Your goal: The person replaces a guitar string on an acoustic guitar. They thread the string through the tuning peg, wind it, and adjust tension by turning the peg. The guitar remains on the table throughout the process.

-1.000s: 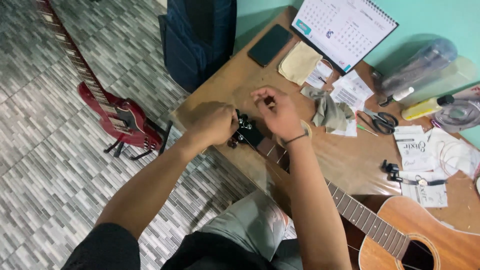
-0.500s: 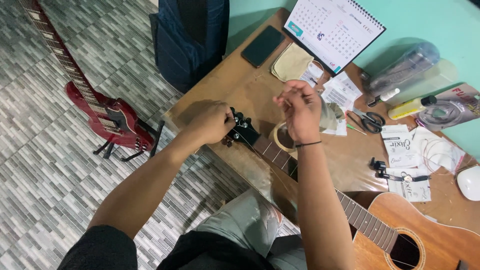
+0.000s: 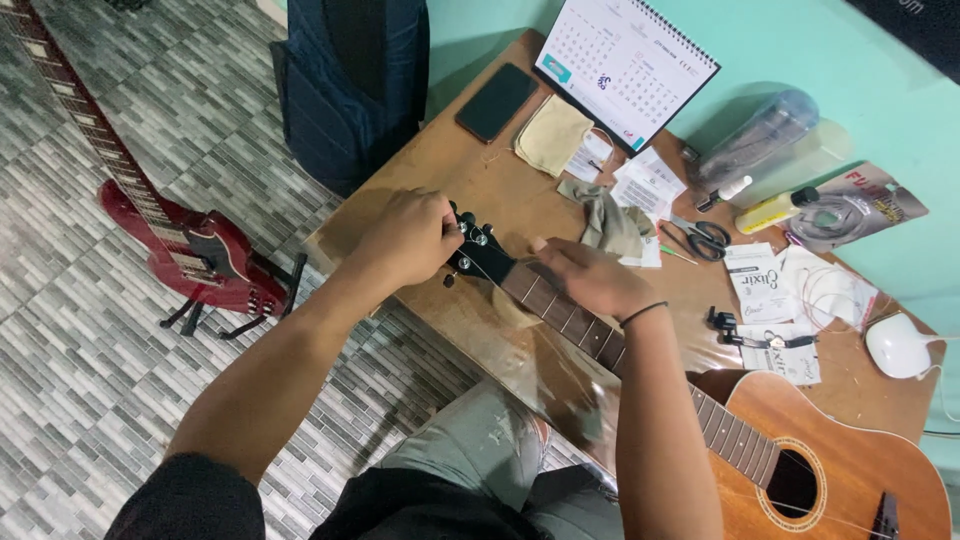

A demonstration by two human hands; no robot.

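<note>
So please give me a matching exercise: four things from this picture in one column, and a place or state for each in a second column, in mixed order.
Things:
1. left hand
2. right hand
3. red electric guitar
4. dark phone

Places or states:
A. on a stand on the tiled floor
B. lies flat on the table beside a beige cloth
C. rests on the neck of the acoustic guitar
D. at the headstock tuners

Pairs: 1-D, 2-C, 3-A, 4-B
</note>
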